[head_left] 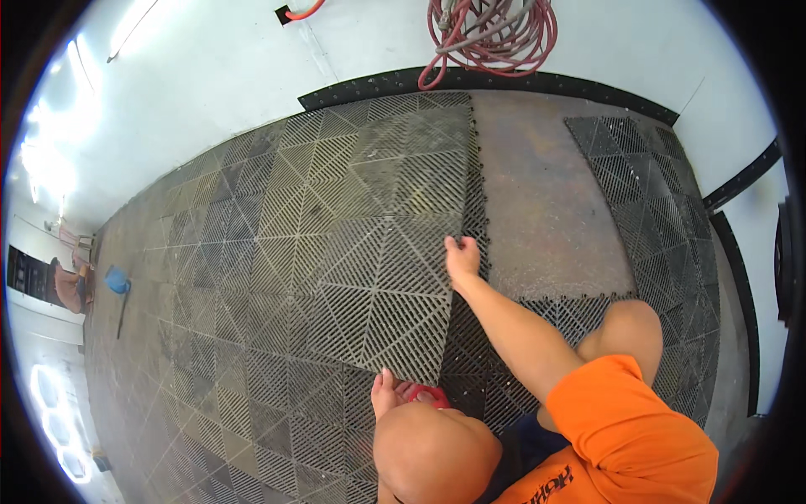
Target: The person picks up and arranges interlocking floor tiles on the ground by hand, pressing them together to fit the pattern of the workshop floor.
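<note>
A person crouches on the floor (546,210) of a white-walled room, both bare knees in the lower part of the view and an orange sleeve (630,420) at the lower right. The right hand (462,256) reaches forward, with the fingers curled over the right edge of a large section of grey ribbed floor tiles (369,218), about halfway along that edge; the grip is closed on the edge itself. The left hand (388,393) sits close to the body just above the left knee, at the near corner of the same section, with the fingers bent beside a small red thing (430,393); whether it grips the tile edge or the red thing cannot be told.

The tile section is a joined panel of several squares, its long axis running away from the person toward the far wall, the far end pointing to the black baseboard (504,82). Its right edge appears slightly raised over the dark tiles underneath. Just right of it lies a bare strip of stained concrete, and beyond that a second run of dark grid tiles (655,193) along the right wall.

A coil of red hose (491,29) hangs on the far wall. At the far left, well apart from the hands, a blue dustpan-like thing (117,280) lies on the tiles.
</note>
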A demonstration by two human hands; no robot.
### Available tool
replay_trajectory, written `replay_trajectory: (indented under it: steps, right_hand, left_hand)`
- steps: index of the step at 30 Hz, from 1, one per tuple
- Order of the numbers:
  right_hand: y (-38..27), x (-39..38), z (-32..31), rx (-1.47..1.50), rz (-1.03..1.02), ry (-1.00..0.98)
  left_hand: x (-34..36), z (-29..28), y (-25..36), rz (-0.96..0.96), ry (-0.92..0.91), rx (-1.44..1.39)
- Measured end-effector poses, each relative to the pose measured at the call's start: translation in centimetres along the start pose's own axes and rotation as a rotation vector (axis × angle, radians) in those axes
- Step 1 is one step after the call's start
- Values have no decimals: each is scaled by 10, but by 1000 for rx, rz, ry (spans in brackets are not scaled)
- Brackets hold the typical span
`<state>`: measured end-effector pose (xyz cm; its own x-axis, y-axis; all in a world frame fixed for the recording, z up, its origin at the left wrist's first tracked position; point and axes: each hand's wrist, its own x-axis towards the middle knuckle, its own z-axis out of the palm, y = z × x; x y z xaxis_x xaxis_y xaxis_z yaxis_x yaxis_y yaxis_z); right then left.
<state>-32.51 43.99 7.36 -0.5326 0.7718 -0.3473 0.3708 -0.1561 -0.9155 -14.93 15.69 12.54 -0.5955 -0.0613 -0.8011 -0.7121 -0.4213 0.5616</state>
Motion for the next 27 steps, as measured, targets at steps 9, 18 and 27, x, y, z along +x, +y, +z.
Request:
replay_trajectory:
  steps: [9,18,27]
  right_hand:
    - [-43,33,-120,451,101,121]
    - [-130,93,-254,469,-317,690]
    - [-165,84,-154,-730,121,-627]
  left_hand:
    - [57,74,0,17,-172,314]
    - [82,290,91,9,-685,735]
    - [100,165,52,-122,-712,745]
